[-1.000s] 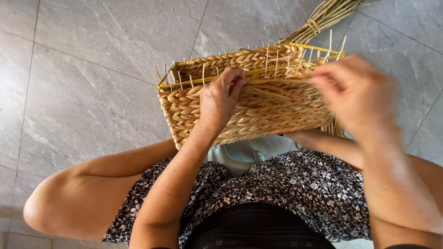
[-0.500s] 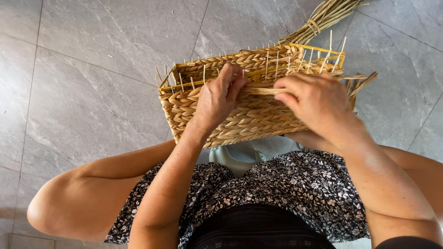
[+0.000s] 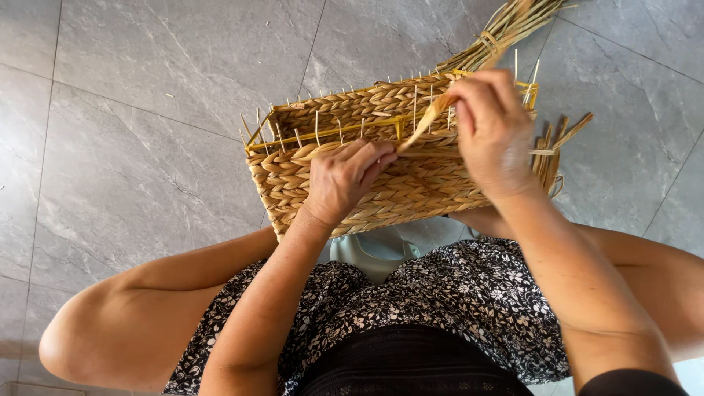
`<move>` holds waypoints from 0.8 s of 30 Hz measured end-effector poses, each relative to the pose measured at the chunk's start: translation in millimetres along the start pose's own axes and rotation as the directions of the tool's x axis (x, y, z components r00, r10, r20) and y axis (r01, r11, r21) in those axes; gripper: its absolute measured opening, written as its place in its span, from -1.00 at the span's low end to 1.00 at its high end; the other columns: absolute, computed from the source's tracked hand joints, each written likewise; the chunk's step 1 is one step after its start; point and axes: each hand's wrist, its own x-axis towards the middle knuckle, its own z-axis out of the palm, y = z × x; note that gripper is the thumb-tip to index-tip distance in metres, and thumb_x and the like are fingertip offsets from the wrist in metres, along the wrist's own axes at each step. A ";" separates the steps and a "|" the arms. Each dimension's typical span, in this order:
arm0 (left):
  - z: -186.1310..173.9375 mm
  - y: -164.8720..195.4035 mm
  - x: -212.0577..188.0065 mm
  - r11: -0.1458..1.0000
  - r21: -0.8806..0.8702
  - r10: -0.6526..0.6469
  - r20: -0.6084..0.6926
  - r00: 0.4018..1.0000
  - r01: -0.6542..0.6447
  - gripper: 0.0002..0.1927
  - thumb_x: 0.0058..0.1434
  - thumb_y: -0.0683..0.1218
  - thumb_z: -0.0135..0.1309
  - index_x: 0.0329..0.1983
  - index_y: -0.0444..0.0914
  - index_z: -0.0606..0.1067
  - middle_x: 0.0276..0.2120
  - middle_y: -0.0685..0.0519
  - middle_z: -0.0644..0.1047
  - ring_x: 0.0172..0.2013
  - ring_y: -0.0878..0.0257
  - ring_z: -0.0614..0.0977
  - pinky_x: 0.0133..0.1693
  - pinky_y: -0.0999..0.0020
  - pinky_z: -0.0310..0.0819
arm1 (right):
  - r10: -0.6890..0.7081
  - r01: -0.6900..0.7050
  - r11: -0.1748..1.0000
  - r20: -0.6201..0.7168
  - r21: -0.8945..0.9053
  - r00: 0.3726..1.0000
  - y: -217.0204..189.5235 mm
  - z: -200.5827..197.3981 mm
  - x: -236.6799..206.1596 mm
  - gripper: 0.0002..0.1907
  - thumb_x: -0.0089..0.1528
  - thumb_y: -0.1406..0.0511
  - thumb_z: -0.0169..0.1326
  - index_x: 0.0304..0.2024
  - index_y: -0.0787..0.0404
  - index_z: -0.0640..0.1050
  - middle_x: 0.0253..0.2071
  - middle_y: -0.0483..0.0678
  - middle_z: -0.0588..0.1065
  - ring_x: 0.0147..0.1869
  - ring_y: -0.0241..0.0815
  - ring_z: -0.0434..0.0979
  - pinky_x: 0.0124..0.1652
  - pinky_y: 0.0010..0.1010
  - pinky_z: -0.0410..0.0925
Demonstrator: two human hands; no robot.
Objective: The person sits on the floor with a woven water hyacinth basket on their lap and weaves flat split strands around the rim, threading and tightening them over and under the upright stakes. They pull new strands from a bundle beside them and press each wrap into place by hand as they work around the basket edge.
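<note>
While left hand [image 3: 345, 176] presses woven basket [image 3: 381, 198], right hand [image 3: 491, 125] above pinches straw strand [image 3: 425, 121].

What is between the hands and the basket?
Nothing visible. The left hand rests directly on the woven straw-coloured rectangular basket, pressing its side. The right hand pinches a flat tan straw strand at the basket's top edge, among thin upright stakes.
</note>
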 end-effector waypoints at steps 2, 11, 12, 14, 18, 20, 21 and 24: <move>1.0 -0.8 -4.2 0.997 0.035 0.069 -0.031 0.997 -0.068 -0.83 0.30 -0.05 0.27 -0.10 -0.15 0.59 -0.37 0.17 0.59 -0.41 0.27 0.64 -0.36 0.33 0.52 | 0.061 -0.057 0.944 0.000 0.325 0.998 -5.3 27.9 -8.0 -0.79 0.37 0.61 0.09 -0.05 0.24 0.50 -0.03 -0.09 0.48 -0.03 -0.24 0.61 -0.12 -0.56 0.51; 4.1 4.0 -12.7 0.990 0.062 0.131 -0.077 0.988 -0.127 -0.79 0.28 -0.12 0.27 -0.05 -0.21 0.54 0.16 0.09 0.54 -0.10 0.21 0.65 -0.11 0.33 0.59 | -0.134 0.122 0.983 0.085 0.135 0.987 -32.5 33.6 -32.3 -0.71 0.21 0.40 0.25 -0.02 0.13 0.56 0.08 -0.20 0.59 -0.08 -0.17 0.49 -0.04 -0.37 0.35; 4.2 4.4 -12.8 0.992 0.044 0.120 -0.076 0.990 -0.117 -0.79 0.28 -0.11 0.26 -0.06 -0.20 0.53 0.19 0.08 0.51 -0.05 0.20 0.65 -0.08 0.33 0.60 | -0.146 0.131 0.981 0.099 0.144 0.984 -32.9 30.7 -32.2 -0.72 0.23 0.43 0.22 -0.01 0.15 0.56 0.10 -0.17 0.60 -0.07 -0.19 0.51 -0.05 -0.36 0.35; 4.0 4.3 -12.4 0.992 0.038 0.125 -0.027 0.992 -0.124 -0.77 0.29 -0.12 0.26 -0.02 -0.21 0.52 0.18 0.12 0.51 -0.06 0.21 0.64 -0.06 0.31 0.60 | -0.156 0.133 0.973 0.113 0.188 0.981 -33.7 28.1 -32.1 -0.72 0.24 0.46 0.20 0.01 0.17 0.56 0.08 -0.16 0.60 -0.06 -0.21 0.53 -0.06 -0.34 0.35; 3.0 3.3 -11.1 0.991 0.071 0.112 0.021 0.993 -0.113 -0.77 0.27 -0.11 0.26 -0.06 -0.22 0.51 0.17 0.09 0.53 -0.17 0.20 0.61 -0.10 0.28 0.57 | -0.122 0.087 0.962 0.122 0.261 0.985 -33.6 30.6 -34.4 -0.74 0.24 0.45 0.23 -0.03 0.17 0.55 0.04 -0.14 0.59 -0.05 -0.17 0.53 -0.04 -0.33 0.38; 3.4 3.6 -10.4 0.990 0.075 0.118 0.021 0.993 -0.119 -0.77 0.28 -0.13 0.24 -0.05 -0.22 0.50 0.18 0.08 0.52 -0.15 0.18 0.62 -0.07 0.27 0.57 | -0.092 0.054 0.957 0.122 0.286 0.988 -32.5 33.1 -35.6 -0.74 0.24 0.48 0.18 -0.03 0.18 0.53 0.04 -0.12 0.59 -0.04 -0.15 0.54 -0.03 -0.32 0.41; 4.1 4.0 -10.0 0.990 0.076 0.117 0.024 0.993 -0.119 -0.78 0.28 -0.13 0.23 -0.05 -0.22 0.49 0.18 0.07 0.52 -0.14 0.18 0.62 -0.06 0.27 0.57 | -0.074 0.034 0.950 0.119 0.309 0.990 -31.8 34.2 -35.9 -0.72 0.24 0.52 0.13 -0.03 0.18 0.53 0.03 -0.11 0.60 -0.04 -0.15 0.56 -0.04 -0.32 0.43; 6.8 6.1 -7.2 0.990 0.095 0.097 0.051 0.994 -0.101 -0.78 0.29 -0.12 0.21 -0.07 -0.21 0.46 0.16 0.05 0.54 -0.12 0.15 0.62 -0.06 0.24 0.56 | 0.079 -0.119 0.900 0.112 0.419 0.991 -31.5 37.1 -36.7 -0.77 0.33 0.53 0.07 0.01 0.21 0.47 -0.03 -0.08 0.58 -0.09 -0.18 0.62 -0.12 -0.38 0.50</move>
